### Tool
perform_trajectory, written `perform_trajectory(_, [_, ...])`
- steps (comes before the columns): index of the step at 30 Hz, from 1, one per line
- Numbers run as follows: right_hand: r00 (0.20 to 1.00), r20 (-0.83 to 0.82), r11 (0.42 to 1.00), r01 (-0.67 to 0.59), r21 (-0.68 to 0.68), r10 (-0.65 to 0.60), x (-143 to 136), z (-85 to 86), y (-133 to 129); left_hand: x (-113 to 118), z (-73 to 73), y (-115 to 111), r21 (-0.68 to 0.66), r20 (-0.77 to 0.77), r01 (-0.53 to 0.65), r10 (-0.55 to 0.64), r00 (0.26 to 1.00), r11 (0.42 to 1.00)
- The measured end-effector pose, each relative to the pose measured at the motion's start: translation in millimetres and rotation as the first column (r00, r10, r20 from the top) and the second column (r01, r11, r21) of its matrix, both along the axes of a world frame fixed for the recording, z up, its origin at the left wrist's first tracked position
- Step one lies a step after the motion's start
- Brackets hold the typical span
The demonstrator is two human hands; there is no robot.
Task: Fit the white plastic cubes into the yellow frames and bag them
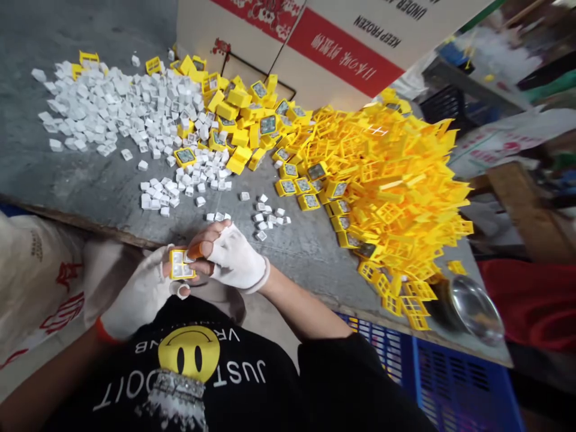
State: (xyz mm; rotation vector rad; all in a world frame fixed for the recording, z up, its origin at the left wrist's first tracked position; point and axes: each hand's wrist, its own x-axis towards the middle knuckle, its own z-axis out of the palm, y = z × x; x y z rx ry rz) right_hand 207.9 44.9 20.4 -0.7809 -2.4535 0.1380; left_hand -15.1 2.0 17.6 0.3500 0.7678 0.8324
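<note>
- Head view: nearest is the person's black shirt [252, 399], printed with a yellow smiley and white lettering.
- At the near right, a blue crate [463, 384] stands below the table edge; at the left, a pale sack [36, 282] with red markings.
- The left hand [146, 288], in a white fingerless glove with an orange cuff, holds a small yellow frame [182, 278] by its left side, in front of the shirt and just off the near table edge.
- White pieces show in the frame's four compartments; the one at the far right looks tilted.
- The right hand [236, 255], gloved likewise and with an orange finger cover [195, 251], has its fingers brought close together at the frame's right side. Its fingertips hide the contact, so I cannot tell whether they pinch that tilted piece or only press on it.
- Just beyond the hands, a loose cluster of white blocks [267, 219] lies on the grey table [306, 261].
- At the right, a metal bowl [477, 309] sits near a big heap of yellow lattices [396, 186].
- Farther back, a wide white pile [121, 108] spreads at the left, touching filled yellow pieces [240, 99] in the middle.
- Behind these stands a cardboard box [333, 42] with a red band.
</note>
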Motion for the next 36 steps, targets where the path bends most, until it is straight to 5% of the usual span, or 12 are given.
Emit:
perform_trajectory(6, [0.987, 0.069, 0.974, 0.127, 0.186, -0.142, -3, 12.5, -5, 5, -8.6, 7, 0.092, 0.023, -0.056, 0.054, 0.998, 0.994])
perform_trajectory(12, [0.972, 0.122, 0.971, 0.180, 0.159, -0.201, 5, 16.7, -11, 9, -11.8, 9, 0.108, 0.033, -0.010, 0.006, 0.999, 0.994])
perform_trajectory(19, [0.971, 0.042, 0.971, 0.232, 0.063, -0.234, 10, -8.8, -17, 12, -14.4, 4, 0.107, -0.024, 0.033, -0.030, 0.999, 0.994])
perform_trajectory(24, [0.977, 0.027, 0.976, 0.211, -0.060, -0.210, 20, -7.7, -18, 8, -14.0, 9, 0.030, -0.002, 0.032, -0.032, 0.999, 0.999])
perform_trajectory(26, [0.925, 0.052, 0.913, 0.380, -0.151, -0.377, 43, -1.4, 5, 7, -9.2, 14, 0.005, -0.014, 0.005, -0.005, 1.000, 1.000])
perform_trajectory(27, [0.850, 0.103, 0.829, 0.527, -0.187, -0.517, 59, 2.5, 22, 7, -6.1, 16, -0.006, -0.037, -0.022, 0.022, 0.999, 1.000])
perform_trajectory(30, [0.509, 0.289, 0.470, 0.860, -0.197, -0.811, 106, 12.4, 88, 8, 3.0, 21, -0.028, -0.105, -0.083, 0.080, 0.991, 0.996])
perform_trajectory(32, [0.443, 0.333, 0.398, 0.896, -0.198, -0.832, 127, 14.0, 133, 9, 7.7, 21, -0.036, -0.134, -0.085, 0.079, 0.988, 0.996])
perform_trajectory(36, [0.484, 0.338, 0.416, 0.873, -0.257, -0.807, 138, 7.3, 180, 10, 12.6, 18, -0.015, -0.179, -0.084, 0.080, 0.981, 0.996])
